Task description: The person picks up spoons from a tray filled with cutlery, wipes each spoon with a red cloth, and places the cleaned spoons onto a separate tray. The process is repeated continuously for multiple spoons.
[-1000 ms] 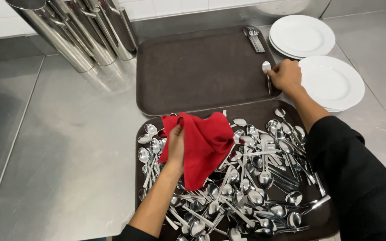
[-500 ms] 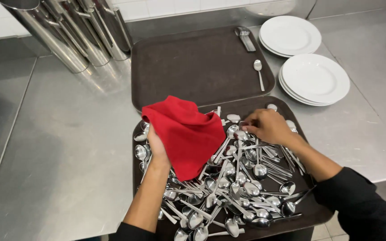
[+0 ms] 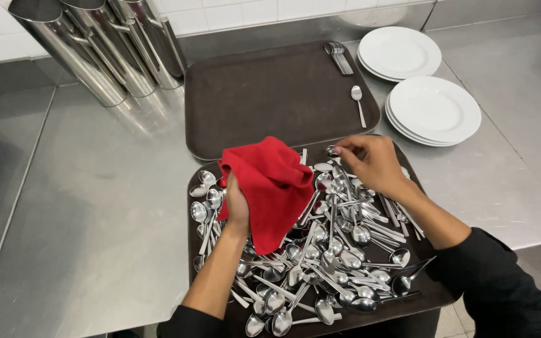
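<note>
Left hand (image 3: 236,203) grips a red cloth (image 3: 270,188) above the heaped spoons (image 3: 320,263); right hand (image 3: 370,164) pinches one spoon (image 3: 333,151) at the pile's far edge

I see my left hand (image 3: 236,206) gripping a red cloth (image 3: 270,188) over the near tray (image 3: 193,250) | my right hand (image 3: 374,164) pinching a spoon (image 3: 333,151) from the spoon heap (image 3: 320,263) | far tray (image 3: 270,94) carries one lone spoon (image 3: 358,103) | white plates (image 3: 433,109) at right
</note>
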